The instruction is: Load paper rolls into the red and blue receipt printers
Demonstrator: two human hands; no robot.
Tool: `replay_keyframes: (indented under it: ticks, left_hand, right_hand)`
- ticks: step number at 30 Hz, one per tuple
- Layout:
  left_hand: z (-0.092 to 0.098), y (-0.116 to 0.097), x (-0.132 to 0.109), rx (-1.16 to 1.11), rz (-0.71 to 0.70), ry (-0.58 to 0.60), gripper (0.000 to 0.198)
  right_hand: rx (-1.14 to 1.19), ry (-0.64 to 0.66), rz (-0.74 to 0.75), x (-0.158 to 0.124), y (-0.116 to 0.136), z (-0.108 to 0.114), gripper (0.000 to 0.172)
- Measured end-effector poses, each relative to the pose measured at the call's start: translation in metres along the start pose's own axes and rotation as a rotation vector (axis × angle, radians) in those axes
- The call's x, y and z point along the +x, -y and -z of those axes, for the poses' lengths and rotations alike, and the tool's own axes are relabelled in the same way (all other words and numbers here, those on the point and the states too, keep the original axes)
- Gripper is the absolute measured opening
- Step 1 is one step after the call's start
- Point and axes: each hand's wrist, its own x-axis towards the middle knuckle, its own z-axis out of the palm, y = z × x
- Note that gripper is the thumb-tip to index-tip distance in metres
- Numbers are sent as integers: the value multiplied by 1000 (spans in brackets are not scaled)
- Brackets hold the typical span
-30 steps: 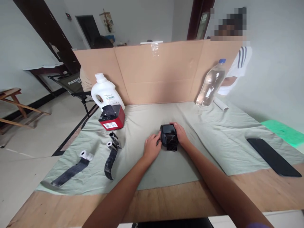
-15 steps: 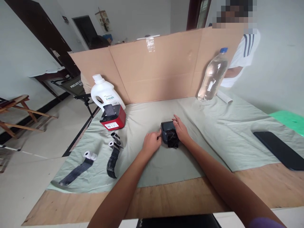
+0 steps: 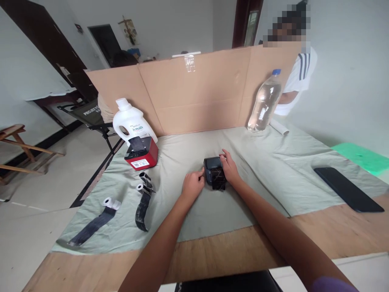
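On the cloth between my hands stands a small black portable printer (image 3: 213, 163). A dark strip of paper (image 3: 218, 181) hangs from its front. My left hand (image 3: 193, 185) is closed with its fingers curled, and its forefinger touches the printer's left side. Against the right side my right hand (image 3: 229, 167) grips the printer, with one finger raised beyond the back edge. The fingertips around the printer are partly hidden. Left of my hands lie a paper roll with a dark printed strip (image 3: 142, 211) and another white paper roll (image 3: 111, 203) with a dark strip unrolled.
A red and black printer (image 3: 141, 154) stands before a white jug (image 3: 131, 120) at left. A cardboard panel (image 3: 197, 97) closes the back. At right are a water bottle (image 3: 265, 103), a white tube (image 3: 279, 127) and a dark phone (image 3: 348, 189). A person (image 3: 299, 77) is behind the panel.
The whole view has shifted slightly, with the table's contents appearing a little further left. Both hands stay at the black printer, with no clear change in their hold.
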Motion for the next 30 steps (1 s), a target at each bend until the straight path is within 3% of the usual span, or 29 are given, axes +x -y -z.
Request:
replay_keyframes:
  ticks: [8,11,15,18,30]
  left_hand:
    - [1,-3,-1,-4,2,-11,47]
    - [-2,0,1,-128,25,-25,43]
    - [-5,2,4,-373,112,-63,41]
    - [-5,-1,6,-369,161,-80,46]
    - [-1,-1,8,-343,134,20,55]
  right_hand:
    - [-31,-72,18,5,-10,-4,62]
    - [-10,-71,0,3,-8,-3,58]
    - [26,-202,-28,-5,-3,0,46]
    - [80,-253,-46,-9,-2,2,44]
    - [253,-217,-25,-6,-1,4,45]
